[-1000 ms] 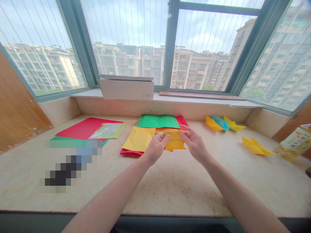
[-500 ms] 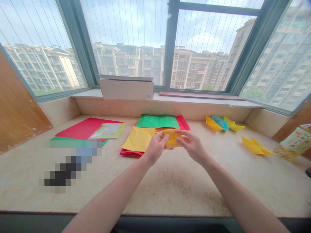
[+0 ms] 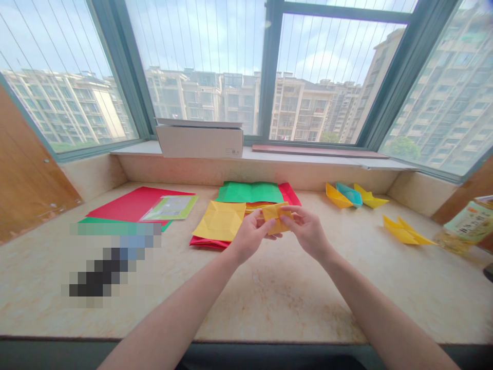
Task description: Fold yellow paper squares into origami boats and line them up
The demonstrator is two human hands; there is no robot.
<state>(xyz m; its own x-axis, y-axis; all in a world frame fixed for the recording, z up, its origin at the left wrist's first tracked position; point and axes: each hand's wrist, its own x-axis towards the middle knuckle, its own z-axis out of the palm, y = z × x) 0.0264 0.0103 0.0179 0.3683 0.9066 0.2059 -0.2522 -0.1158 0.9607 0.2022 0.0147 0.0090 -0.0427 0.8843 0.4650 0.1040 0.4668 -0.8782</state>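
A small folded yellow paper (image 3: 274,211) is held up over the counter between both hands. My left hand (image 3: 252,231) grips its left side, the thumb on the near face and the fingers behind. On the right side, my right hand (image 3: 306,224) pinches the paper, with its thumb close to the left thumb. Fingers cover part of the folds. Just left of my left hand lies a creased yellow sheet (image 3: 219,220) on top of red sheets (image 3: 208,242). Behind the hands is a creased green sheet (image 3: 250,192) with red paper (image 3: 289,193) beside it.
Several folded paper boats, among them a blue one (image 3: 348,195) and a yellow one (image 3: 406,230), stand on the right, near a bottle (image 3: 468,223). A red sheet (image 3: 127,203) and a green-edged packet (image 3: 171,207) lie left. A white box (image 3: 200,142) stands on the sill.
Both thumbs have come together on the near face of the yellow paper. The paper has turned a little and looks more compact. Everything else stays put.
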